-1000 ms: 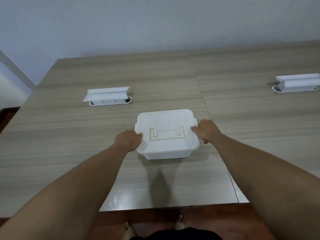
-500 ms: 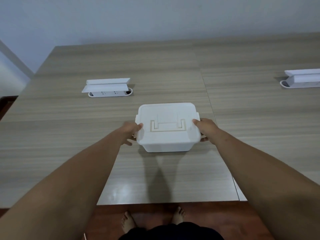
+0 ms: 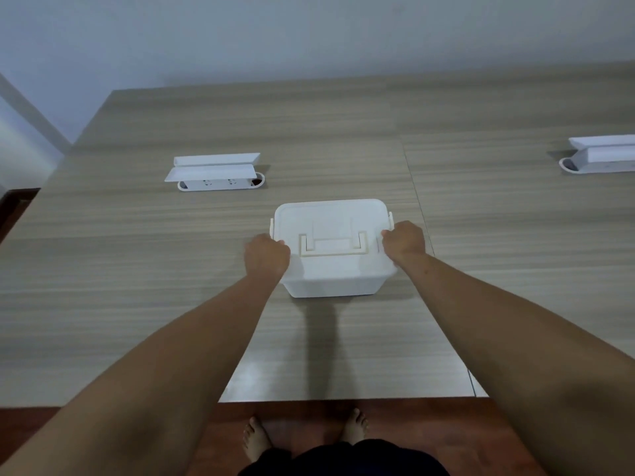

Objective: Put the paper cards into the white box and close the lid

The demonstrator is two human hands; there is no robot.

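Now | white rectangular plastic box [image 3: 331,269] stands on wood-grain table [image 3: 137,269], lid [image 3: 330,228] on, cards not visible | left hand [image 3: 266,257] and right hand [image 3: 403,240] – fingers curled, gripping box sides | advice – press both side latches evenly until seated.

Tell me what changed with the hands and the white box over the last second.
Both hands shifted on the box's sides: the left hand now curls in a fist over the left edge of the lid, and the right hand grips at the right side latch. The white box stayed closed on the table, and both white socket units kept their places.
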